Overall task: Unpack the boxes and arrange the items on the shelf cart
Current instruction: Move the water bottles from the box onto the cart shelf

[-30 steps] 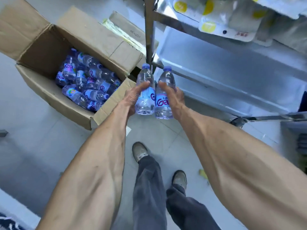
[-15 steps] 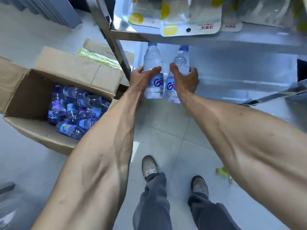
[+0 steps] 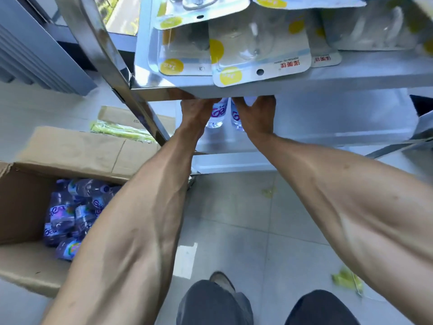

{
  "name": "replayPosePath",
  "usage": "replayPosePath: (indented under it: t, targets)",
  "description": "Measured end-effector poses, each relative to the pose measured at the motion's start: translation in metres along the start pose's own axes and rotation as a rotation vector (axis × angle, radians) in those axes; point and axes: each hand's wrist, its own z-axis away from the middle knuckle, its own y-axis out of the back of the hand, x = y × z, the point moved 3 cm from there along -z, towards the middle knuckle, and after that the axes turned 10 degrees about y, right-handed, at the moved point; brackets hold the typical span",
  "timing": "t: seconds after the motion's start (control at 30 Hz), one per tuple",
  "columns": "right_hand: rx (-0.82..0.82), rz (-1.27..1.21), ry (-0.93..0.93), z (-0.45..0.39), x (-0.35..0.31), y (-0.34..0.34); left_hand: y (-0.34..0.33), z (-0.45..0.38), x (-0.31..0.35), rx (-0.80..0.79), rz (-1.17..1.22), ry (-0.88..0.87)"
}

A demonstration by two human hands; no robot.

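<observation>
My left hand [image 3: 195, 113] grips a small clear water bottle [image 3: 218, 114] with a purple label. Beside it my right hand [image 3: 257, 118] grips a second water bottle [image 3: 235, 118] of the same kind. Both bottles stand upright over the lower tray [image 3: 328, 127] of the steel shelf cart, under the edge of the upper shelf [image 3: 351, 78], which hides their caps. At the lower left an open cardboard box [image 3: 21, 207] holds several more bottles [image 3: 68, 214] lying loose.
Blister-packed items with yellow dots [image 3: 257, 55] lie on the upper shelf. The cart's slanted steel post [image 3: 121, 76] stands left of my hands. Flattened cardboard [image 3: 131, 120] and green wrapping lie behind the box. Yellow scraps [image 3: 346, 280] litter the tiled floor by my feet.
Both hands carried the two bottles forward from above the floor, in under the upper shelf and over the lower tray. My view moved closer to the cart.
</observation>
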Motion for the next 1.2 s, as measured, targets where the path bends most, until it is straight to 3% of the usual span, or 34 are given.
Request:
replayPosePath:
  t: [0.13,0.3,0.53,0.67,0.83,1.0,1.2]
  targets:
    - [-0.057,0.037,0.106,-0.002,0.02,-0.006,-0.009,-0.013,-0.01,0.045,0.009,-0.136]
    - [-0.003,0.101,0.129,0.004,0.026,-0.006,-0.016,0.001,-0.032,0.299,-0.472,-0.513]
    - [0.143,-0.017,0.194,0.011,0.042,-0.009,0.002,-0.003,-0.053,0.46,-0.31,-0.646]
    - [0.175,-0.079,0.285,0.014,0.053,-0.013,-0.001,0.003,-0.068,0.457,-0.392,-0.871]
    - [0.15,-0.064,0.284,0.011,0.058,-0.014,-0.005,0.002,-0.07,0.428,-0.423,-0.824]
    - [0.137,-0.058,0.272,0.008,0.064,-0.02,-0.006,-0.006,-0.072,0.545,-0.497,-0.786]
    - [0.14,-0.071,0.284,0.009,0.071,-0.015,-0.008,-0.005,-0.075,0.468,-0.437,-0.656]
